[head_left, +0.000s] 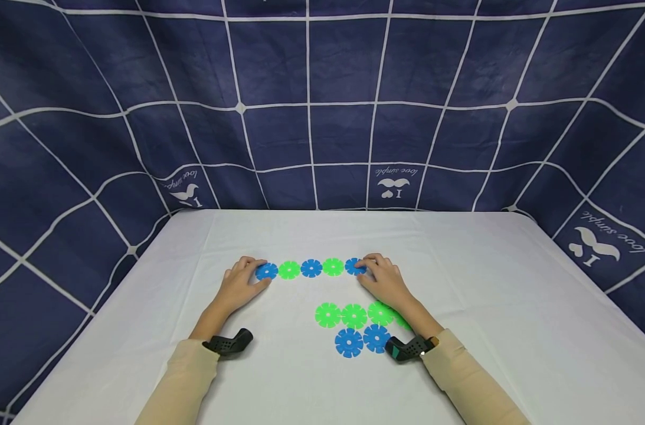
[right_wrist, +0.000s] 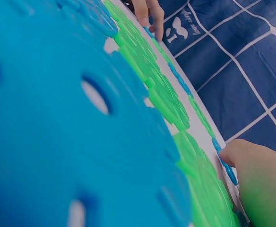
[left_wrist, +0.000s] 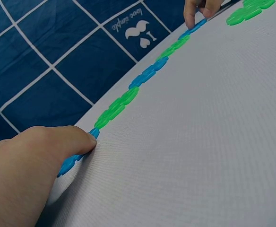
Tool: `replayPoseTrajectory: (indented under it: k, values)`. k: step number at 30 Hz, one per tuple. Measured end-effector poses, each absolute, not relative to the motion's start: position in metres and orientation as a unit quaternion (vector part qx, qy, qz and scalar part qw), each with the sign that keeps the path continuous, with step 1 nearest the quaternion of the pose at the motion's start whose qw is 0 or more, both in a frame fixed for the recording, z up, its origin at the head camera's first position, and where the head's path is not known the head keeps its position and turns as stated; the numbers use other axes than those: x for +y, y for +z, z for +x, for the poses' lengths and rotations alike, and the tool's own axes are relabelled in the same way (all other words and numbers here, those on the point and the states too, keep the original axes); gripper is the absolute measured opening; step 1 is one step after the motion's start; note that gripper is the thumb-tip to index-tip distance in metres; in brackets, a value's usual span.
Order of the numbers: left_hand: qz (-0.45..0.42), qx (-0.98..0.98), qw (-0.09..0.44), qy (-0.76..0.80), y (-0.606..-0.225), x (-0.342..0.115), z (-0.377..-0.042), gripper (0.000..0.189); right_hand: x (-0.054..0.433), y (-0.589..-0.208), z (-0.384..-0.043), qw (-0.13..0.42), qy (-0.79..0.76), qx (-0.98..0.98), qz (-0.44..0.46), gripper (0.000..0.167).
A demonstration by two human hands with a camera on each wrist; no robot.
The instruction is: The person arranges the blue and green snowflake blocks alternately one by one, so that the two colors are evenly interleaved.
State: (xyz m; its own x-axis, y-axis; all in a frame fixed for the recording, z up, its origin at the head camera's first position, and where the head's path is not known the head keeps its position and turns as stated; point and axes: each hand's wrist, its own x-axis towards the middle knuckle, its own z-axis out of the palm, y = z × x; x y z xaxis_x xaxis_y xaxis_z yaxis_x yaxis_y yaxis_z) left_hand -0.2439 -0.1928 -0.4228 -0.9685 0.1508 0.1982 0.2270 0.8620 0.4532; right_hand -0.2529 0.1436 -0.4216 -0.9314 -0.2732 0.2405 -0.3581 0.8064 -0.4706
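Note:
A straight row of flat, notched plastic discs lies on the table, blue and green by turns. My left hand (head_left: 241,284) is at the row's left end, its thumb and forefinger gripping the edges of a blue disc (head_left: 267,271). At the right end, my right hand (head_left: 387,282) holds another blue disc (head_left: 352,267) between its fingers and thumb. Between the hands lie a green disc (head_left: 289,270), a blue disc (head_left: 311,268) and a second green disc (head_left: 333,267). In the left wrist view, the left thumb (left_wrist: 83,141) touches the blue disc's near edge.
Nearer me, loose green discs (head_left: 354,316) form a line, partly hidden by the right forearm. Blue discs (head_left: 349,343) lie just below them, close to the right wrist's camera (head_left: 407,348). White cloth covers the table (head_left: 280,378); a dark blue checked curtain (head_left: 343,136) surrounds it.

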Motion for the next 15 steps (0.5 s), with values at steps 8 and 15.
replayPoseTrajectory:
  k: [8,15]
  values:
    - [-0.099,-0.961,0.081,-0.245,-0.4232,-0.1928,-0.2433,0.053,0.143,-0.4202,-0.2512,0.077,0.257,-0.948,0.172,0.032]
    - [-0.098,-0.961,0.077,-0.248,-0.4222,-0.1924,-0.2431,0.053,0.143,-0.4205,-0.2515,0.075,0.252,-0.949,0.172,0.032]
